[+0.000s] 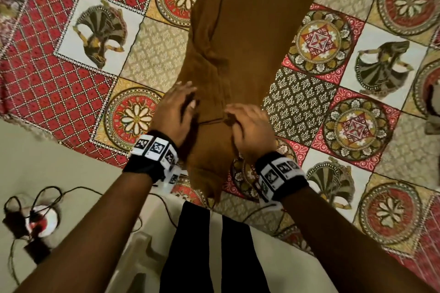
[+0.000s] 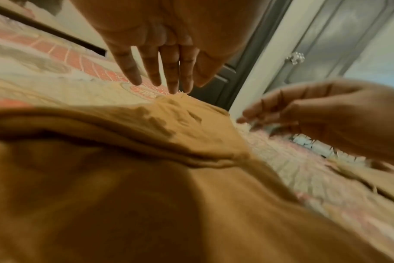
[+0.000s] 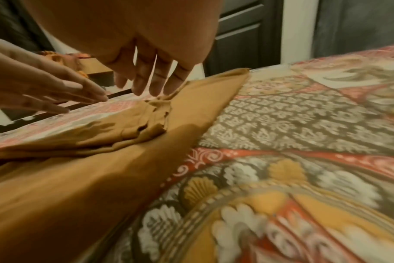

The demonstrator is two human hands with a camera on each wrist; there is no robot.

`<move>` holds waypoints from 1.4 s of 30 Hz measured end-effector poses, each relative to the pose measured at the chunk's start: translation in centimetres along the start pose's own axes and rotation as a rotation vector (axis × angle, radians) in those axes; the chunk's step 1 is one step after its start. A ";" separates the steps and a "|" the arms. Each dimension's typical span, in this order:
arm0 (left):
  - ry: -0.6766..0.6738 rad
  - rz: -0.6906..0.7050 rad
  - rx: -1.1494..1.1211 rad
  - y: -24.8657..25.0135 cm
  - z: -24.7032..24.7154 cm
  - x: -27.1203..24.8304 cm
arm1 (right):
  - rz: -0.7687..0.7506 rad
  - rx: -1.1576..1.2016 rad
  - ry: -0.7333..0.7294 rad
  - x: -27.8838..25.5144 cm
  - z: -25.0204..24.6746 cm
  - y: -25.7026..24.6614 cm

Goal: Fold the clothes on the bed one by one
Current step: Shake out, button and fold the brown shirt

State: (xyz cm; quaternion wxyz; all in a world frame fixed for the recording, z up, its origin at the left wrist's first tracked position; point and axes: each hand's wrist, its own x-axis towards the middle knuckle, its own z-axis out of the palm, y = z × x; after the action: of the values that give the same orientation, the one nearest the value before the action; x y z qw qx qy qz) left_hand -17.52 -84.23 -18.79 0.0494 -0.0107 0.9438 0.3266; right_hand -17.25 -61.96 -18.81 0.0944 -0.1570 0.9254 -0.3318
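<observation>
A mustard-brown garment [image 1: 250, 31] lies lengthwise on the patterned bedsheet [image 1: 71, 93], its near end hanging at the bed's edge. A crumpled fold runs down its left side [image 2: 169, 121]. My left hand [image 1: 177, 109] is over the garment's left edge with fingers [image 2: 155, 74] straight, holding nothing. My right hand [image 1: 250, 121] is over the middle of the cloth beside a small bunched fold; its fingers [image 3: 151, 80] are extended just above the fabric [image 3: 101, 178]. The two hands are close together, near the bed's front edge.
The floor at lower left carries cables and a round white device [image 1: 42, 221]. My black-and-white clothing [image 1: 214, 245] is against the bed edge. A dark item [image 1: 431, 102] lies at the far right of the sheet. Dark cupboard doors [image 3: 241, 32] stand beyond the bed.
</observation>
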 end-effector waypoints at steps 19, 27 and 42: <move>-0.410 0.165 0.277 -10.0 -1.2 -3.6 | -0.022 -0.414 -0.264 7.7 0.3 3.6; -0.428 0.421 0.500 -14.9 -3.7 -3.9 | -0.264 -0.408 -0.267 -9.1 3.1 3.9; -0.444 0.890 0.624 -13.3 -4.6 1.9 | -0.547 -0.372 -0.340 -6.4 5.0 3.3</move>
State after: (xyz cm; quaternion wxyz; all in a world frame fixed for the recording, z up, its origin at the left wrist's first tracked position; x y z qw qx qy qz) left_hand -19.10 -97.47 -23.55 0.1050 0.4702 0.8761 0.0171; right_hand -10.61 -60.22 -24.30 0.1243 -0.4658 0.8648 -0.1400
